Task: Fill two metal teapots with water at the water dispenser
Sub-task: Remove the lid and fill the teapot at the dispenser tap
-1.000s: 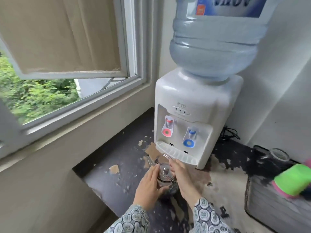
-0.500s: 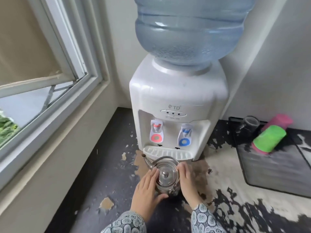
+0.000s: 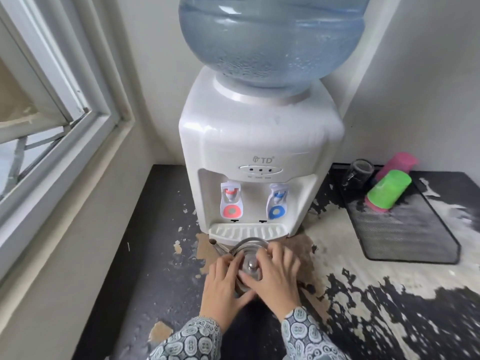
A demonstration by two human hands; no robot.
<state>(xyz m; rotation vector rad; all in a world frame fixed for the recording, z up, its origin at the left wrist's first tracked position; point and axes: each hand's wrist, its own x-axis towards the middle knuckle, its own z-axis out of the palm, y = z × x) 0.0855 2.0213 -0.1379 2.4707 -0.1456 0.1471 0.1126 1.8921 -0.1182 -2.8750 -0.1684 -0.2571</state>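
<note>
Hands are set on either side of a small shiny metal teapot (image 3: 248, 266), which stands on the worn black countertop (image 3: 153, 229) just in front of the drip tray (image 3: 248, 231) of the white tabletop water dispenser (image 3: 259, 157). The left hand (image 3: 224, 287) is cupped against the teapot's left side, its fingers bent round the body and its thumb lying below the lid. The right hand (image 3: 276, 271) is laid over the right side and top, its fingers curved onto the round lid (image 3: 250, 267) beside the small knob; whether the lid is being pinched or only touched cannot be told. The teapot's spout (image 3: 215, 245) is pointed to the left, and its arched handle (image 3: 250, 241) is raised behind the fingers, close to the tray. Two taps are seen above the tray in the dispenser's recess, a red tap (image 3: 230, 201) on the left and a blue tap (image 3: 276, 202) on the right, with a large clear blue water bottle (image 3: 270, 40) seated on top. To the right, a black mesh tray (image 3: 405, 229) is occupied by a green cup (image 3: 389, 189), a pink cup (image 3: 397, 162) and a clear glass (image 3: 359, 171), all lying on their sides. A white-framed window (image 3: 59, 120) is found on the left wall. Patterned sleeves (image 3: 189, 339) are worn on both arms.
</note>
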